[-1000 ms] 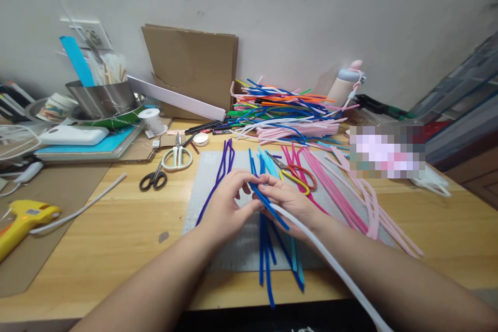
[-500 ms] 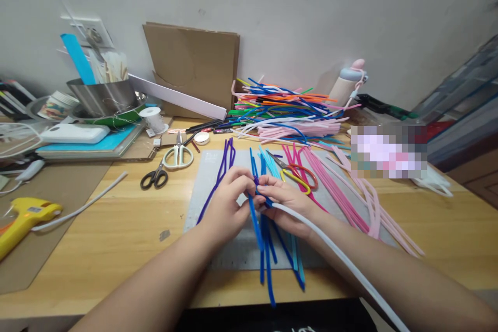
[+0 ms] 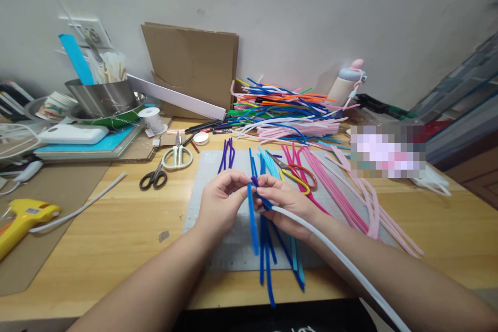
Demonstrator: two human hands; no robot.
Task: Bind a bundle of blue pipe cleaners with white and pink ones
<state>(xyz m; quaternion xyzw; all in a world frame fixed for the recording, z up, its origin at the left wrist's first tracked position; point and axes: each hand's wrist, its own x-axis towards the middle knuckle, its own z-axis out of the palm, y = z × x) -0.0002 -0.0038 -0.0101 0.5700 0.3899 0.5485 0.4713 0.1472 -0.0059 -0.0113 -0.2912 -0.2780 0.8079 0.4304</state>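
Winding a blue strip (image 3: 252, 223) seems the step: over the gray mat (image 3: 210, 163), the left hand (image 3: 221, 199) pinches it; the right hand (image 3: 288, 199) squeezes the white stem (image 3: 330, 242) near its blue end. Another turn would need steady fingers.

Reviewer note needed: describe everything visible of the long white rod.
The white rod is slender, smooth-looking and gently curved; its material is uncertain. Dark blue fuzzy-looking material covers its upper end, with a purple bit near the tip. The right hand holds that end, beside the left hand and a hanging blue strip. The rod slants down across the right forearm; the picture's bottom edge cuts it off.
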